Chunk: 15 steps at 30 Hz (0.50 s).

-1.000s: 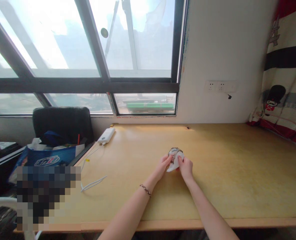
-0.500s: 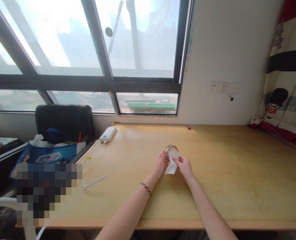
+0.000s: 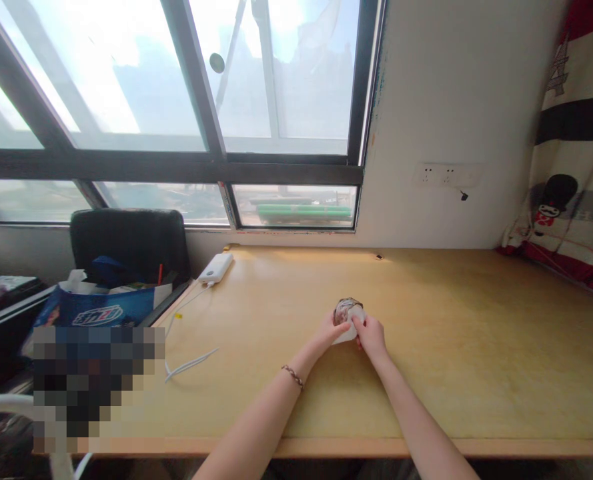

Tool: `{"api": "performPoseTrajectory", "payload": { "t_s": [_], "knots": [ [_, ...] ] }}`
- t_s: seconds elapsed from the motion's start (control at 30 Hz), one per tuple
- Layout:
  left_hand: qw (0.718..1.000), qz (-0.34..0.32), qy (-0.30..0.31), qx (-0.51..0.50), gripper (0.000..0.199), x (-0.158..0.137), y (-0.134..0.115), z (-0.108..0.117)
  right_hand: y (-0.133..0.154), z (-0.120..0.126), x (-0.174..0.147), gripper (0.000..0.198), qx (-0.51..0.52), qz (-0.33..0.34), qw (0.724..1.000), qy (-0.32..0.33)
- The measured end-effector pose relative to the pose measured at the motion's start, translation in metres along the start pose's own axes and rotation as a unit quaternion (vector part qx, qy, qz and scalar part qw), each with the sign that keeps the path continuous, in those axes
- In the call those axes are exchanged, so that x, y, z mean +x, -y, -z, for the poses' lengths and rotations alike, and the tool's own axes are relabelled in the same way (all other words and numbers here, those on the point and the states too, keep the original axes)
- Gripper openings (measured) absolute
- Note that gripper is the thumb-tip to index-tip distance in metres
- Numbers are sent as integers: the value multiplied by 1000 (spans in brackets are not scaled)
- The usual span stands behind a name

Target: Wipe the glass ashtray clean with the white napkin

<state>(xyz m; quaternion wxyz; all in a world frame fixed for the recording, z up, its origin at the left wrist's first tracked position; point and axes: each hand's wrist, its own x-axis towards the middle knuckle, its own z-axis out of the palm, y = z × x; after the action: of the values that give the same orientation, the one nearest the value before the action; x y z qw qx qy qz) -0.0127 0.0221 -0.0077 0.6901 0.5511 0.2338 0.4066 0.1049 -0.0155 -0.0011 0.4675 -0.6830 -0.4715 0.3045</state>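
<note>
Both hands are together over the middle of the table (image 3: 451,360). My left hand (image 3: 330,331) is closed round a shiny, brown-and-silver crinkled thing (image 3: 345,311), its thumb lying across the front. I cannot make out its exact kind. Against its near side is a white paper-like piece (image 3: 345,337). My right hand (image 3: 373,333) pinches that white piece at its right edge between thumb and fingers. The fingers behind both things are largely hidden.
A white power bank (image 3: 216,268) with a white cable (image 3: 191,364) lies at the table's left. Beyond that edge, a blue bag (image 3: 109,310) sits before a black chair (image 3: 129,240). A small dark object (image 3: 379,257) is near the back edge.
My left thumb now reaches across the front of the white piece. The white piece no longer hangs as low, and the shiny thing has tilted and shifted slightly right.
</note>
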Motion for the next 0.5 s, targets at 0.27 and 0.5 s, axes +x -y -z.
{"api": "performPoseTrajectory", "payload": {
  "t_s": [0.27, 0.5],
  "knots": [
    [999, 33, 11, -31, 48, -5, -7, -7, -6, -2, 3, 42, 7, -28, 1000, 12],
    [989, 82, 21, -120, 60, -3, -11, -4, 1, -5, -1, 35, 47, 15, 995, 84]
  ]
}}
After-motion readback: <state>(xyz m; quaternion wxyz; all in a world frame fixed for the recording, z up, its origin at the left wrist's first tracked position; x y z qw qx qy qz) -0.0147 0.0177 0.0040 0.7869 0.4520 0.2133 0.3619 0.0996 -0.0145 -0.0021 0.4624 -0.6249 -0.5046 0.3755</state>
